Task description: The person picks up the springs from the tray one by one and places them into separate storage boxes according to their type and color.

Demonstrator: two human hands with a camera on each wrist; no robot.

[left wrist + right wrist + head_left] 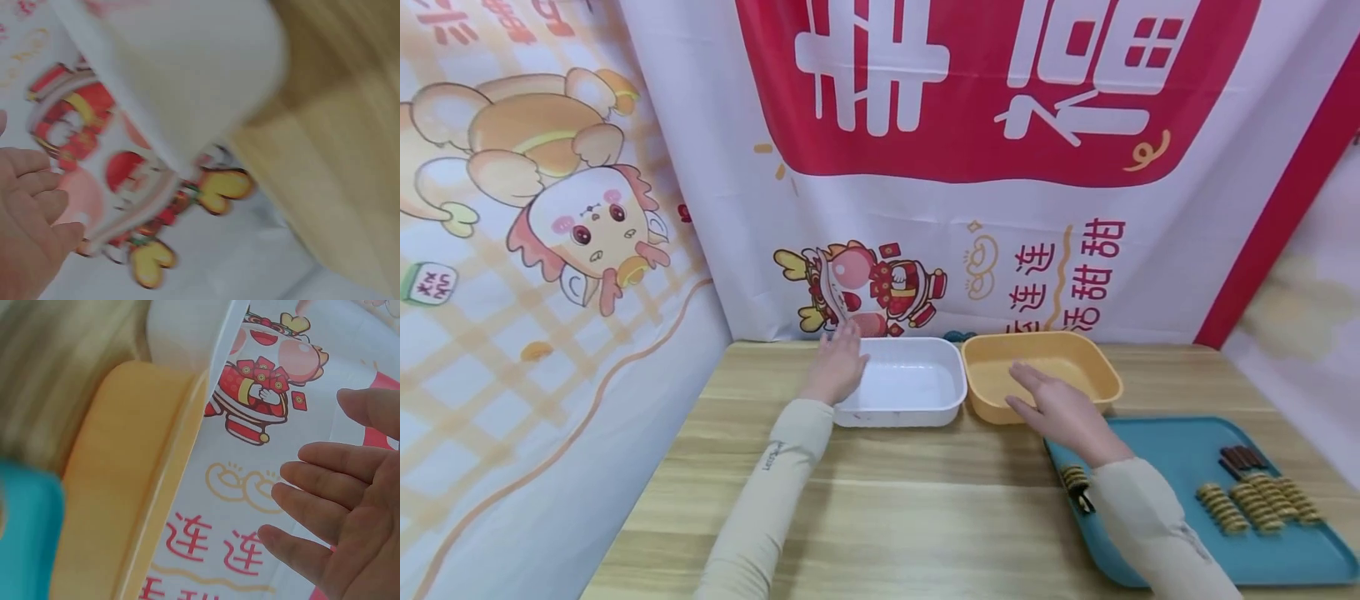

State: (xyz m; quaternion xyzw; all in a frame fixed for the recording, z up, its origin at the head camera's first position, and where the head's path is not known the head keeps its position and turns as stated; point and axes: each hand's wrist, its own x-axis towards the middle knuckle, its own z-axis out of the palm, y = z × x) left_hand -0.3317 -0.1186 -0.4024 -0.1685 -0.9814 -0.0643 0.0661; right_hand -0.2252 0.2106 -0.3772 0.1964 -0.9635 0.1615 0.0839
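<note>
My left hand (pixel 838 364) reaches over the left end of a white plastic basin (pixel 901 416), its fingers pointing away from me. In the left wrist view that hand (pixel 28 219) shows relaxed fingers with nothing in them. Above the yellow basin (pixel 1105 379) is my right hand (pixel 1060 412), thumb and fingers spread apart. Seen from the right wrist, the hand (pixel 350 500) holds nothing, and the yellow basin (pixel 125 469) lies off to its side. The two basins stand side by side at the table's back edge.
At the right a blue tray (pixel 1157 550) carries several striped rolls (pixel 1255 506), a few dark brown sticks (pixel 1242 458) and a dark-and-gold item (pixel 1076 487) near its left rim. Behind the wooden table (pixel 880 525) hangs a printed cloth (pixel 970 208).
</note>
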